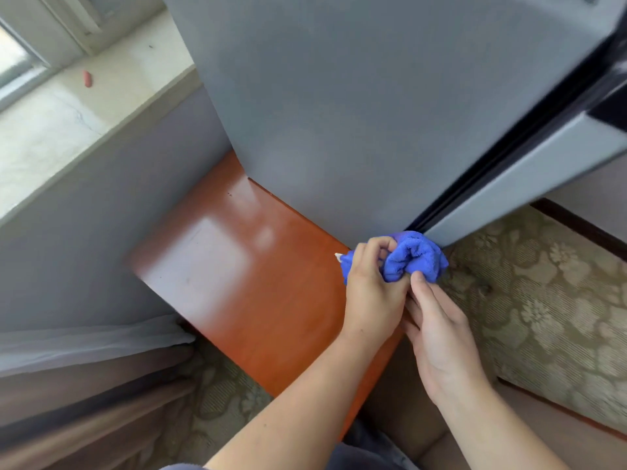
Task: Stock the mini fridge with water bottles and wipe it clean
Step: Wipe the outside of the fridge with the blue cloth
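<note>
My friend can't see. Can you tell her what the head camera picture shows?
Two hands meet at the lower front corner of a grey mini fridge: the left hand grips a bunched blue cloth while the right hand touches it. The fridge stands on an orange wooden stand.

A glossy orange-brown wooden cabinet top (237, 266) spreads to the left of the grip. Patterned beige floral carpet (529, 300) lies to its right and below. Far up and left runs a pale stone windowsill (68, 110), with a small pink object (87, 78) lying on it. A sheer white curtain (84, 344) hangs at lower left
</note>
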Action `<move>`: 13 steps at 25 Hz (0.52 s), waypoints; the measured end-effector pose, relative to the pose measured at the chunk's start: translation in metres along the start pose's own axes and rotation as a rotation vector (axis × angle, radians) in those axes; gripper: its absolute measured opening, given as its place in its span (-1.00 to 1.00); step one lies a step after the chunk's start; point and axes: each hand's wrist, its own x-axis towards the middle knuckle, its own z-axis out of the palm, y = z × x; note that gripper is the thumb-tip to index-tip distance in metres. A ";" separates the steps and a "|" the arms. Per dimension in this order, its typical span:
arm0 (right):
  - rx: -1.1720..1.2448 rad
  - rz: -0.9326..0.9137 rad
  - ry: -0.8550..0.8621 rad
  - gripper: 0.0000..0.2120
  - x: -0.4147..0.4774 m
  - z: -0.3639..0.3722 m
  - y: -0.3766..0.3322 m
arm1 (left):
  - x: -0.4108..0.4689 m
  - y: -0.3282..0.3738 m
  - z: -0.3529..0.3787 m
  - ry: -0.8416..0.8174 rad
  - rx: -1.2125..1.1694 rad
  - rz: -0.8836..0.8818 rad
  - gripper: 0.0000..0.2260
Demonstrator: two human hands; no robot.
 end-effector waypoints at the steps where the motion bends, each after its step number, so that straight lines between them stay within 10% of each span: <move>1: -0.013 -0.038 -0.009 -0.73 -0.004 0.002 -0.008 | -0.001 0.010 -0.002 0.023 -0.023 0.024 -0.71; 13: 0.038 -0.597 -0.393 -0.67 -0.076 0.066 -0.155 | 0.020 0.223 -0.071 0.252 -0.083 0.536 -0.73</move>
